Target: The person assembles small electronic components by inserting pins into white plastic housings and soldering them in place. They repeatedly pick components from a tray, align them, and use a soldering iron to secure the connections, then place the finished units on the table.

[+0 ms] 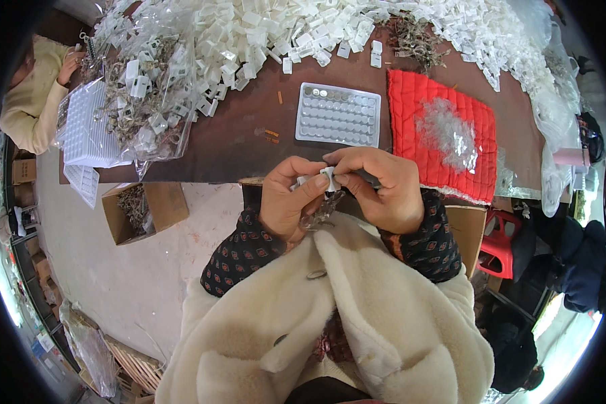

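Close to my chest, just off the table's near edge, both hands are closed around small white plastic parts. My left hand (291, 195) grips a white plastic case, and a bunch of metal key rings and chains (322, 212) dangles beneath its fingers. With thumb and forefinger, my right hand (380, 185) pinches the upper white case (328, 178) where the two hands meet. Fingers partly cover these parts. Beyond the hands lies a pale plastic tray (337, 135) of round pockets, with several silvery button cells (316, 92) in its far row.
White plastic cases (249, 34) heap along the table's far side. A red quilted cloth (407, 135) at right carries small clear pieces (451, 131). At left are a bag of chained cases (148, 94), stacked trays (87, 121), a cardboard box (161, 209) and another person's hand (71, 64).
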Demonstrator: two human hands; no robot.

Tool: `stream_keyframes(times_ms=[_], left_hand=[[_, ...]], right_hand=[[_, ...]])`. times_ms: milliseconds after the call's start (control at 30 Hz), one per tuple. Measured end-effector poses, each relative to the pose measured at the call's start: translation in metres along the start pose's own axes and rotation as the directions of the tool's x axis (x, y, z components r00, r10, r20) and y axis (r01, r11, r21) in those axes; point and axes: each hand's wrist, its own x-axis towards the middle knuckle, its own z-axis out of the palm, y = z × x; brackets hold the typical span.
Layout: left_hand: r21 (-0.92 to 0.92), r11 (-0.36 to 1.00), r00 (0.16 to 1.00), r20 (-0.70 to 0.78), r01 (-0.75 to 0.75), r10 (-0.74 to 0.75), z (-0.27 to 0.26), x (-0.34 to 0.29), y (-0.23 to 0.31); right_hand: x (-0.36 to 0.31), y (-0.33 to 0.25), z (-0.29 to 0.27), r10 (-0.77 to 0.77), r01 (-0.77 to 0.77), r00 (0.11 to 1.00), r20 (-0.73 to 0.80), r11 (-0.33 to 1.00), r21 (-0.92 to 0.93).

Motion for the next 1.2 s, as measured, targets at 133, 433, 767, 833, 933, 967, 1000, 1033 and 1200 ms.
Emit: stream_keyframes(times_ms=[133,433,767,833,933,967,1000,1033,1200], left_hand=[[-0.071,0.997,0.999,0.044,0.018,-0.015,-0.003,0.004,0.003],[-0.158,0.986,0.965,0.262,0.043,0.0,-0.021,0.013,0.006],[-0.053,0.997,0.997,0.055,0.062,-0.059,-0.011,0.01,0.012],[-0.025,0.998,0.994,0.09,0.062,-0.06,-0.012,0.011,0.011],[-0.049,0.997,0.998,0.043,0.053,-0.051,-0.012,0.009,0.008],[-0.058,0.997,0.999,0.029,0.043,-0.042,-0.011,0.008,0.007],[-0.065,0.997,0.999,0.026,0.038,-0.036,-0.01,0.008,0.006],[-0.074,0.997,0.999,0.027,0.03,-0.028,-0.009,0.007,0.006],[-0.044,0.997,0.998,-0.006,0.058,-0.059,-0.005,0.003,0.009]], right_hand=[[0.026,0.021,-0.033,0.083,-0.079,0.996,0.026,0.988,-0.134],[0.133,0.131,-0.089,0.035,-0.116,0.993,-0.116,0.547,-0.829],[0.119,0.112,-0.11,0.04,-0.071,0.997,-0.058,0.627,-0.776],[0.111,0.111,-0.11,-0.008,-0.008,1.0,-0.018,0.697,-0.717],[0.102,0.109,-0.107,-0.04,-0.022,0.996,-0.084,0.778,-0.627],[0.102,0.108,-0.105,-0.035,-0.041,0.992,-0.118,0.807,-0.589],[0.104,0.107,-0.102,-0.169,0.127,0.986,-0.008,0.773,-0.622],[0.108,0.106,-0.099,-0.278,0.274,0.956,0.096,0.72,-0.638],[0.12,0.097,-0.069,-0.21,0.4,0.914,0.347,0.615,-0.68]])
